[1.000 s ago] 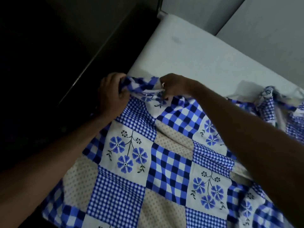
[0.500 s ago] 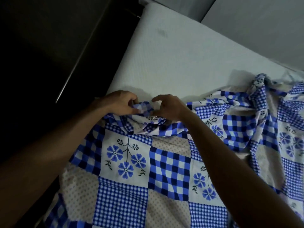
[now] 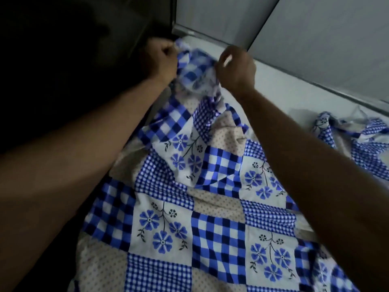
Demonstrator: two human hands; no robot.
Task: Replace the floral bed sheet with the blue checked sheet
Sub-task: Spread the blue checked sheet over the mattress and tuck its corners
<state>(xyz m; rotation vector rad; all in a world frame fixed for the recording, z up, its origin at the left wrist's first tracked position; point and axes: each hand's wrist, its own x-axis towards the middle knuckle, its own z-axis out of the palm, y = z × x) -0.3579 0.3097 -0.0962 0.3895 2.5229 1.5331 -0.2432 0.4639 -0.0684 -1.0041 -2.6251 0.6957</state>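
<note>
Moved: both hands are lifting the gathered edge of the blue checked sheet (image 3: 219, 234) and carrying it toward the far left corner of the mattress (image 3: 284, 89). Half a second ago they were working low on the bunched cloth, with much more bare mattress beyond them.
Left hand (image 3: 162, 57): its grip is closing as a fist round the raised edge, right at the mattress's left side, next to the dark furniture (image 3: 63, 60).
Right hand (image 3: 234, 69): its grip is pinching the same edge with curled fingers, just beside the left hand. Motion blur is hiding the exact finger hold.
Sheet: it is hanging from the two hands and spreading down over the near part of the mattress. A crumpled part is lying well apart at the right, near the wall (image 3: 315, 39).
Mattress: its far strip along the wall is showing bare and white.
Meaning for the task: the old floral sheet is not showing anywhere, so it is probably already off. The new sheet is likely being drawn up to cover the head end, and the right side is not yet spread.
Containers: none are showing in this view. The mattress alone is carrying the sheet.
</note>
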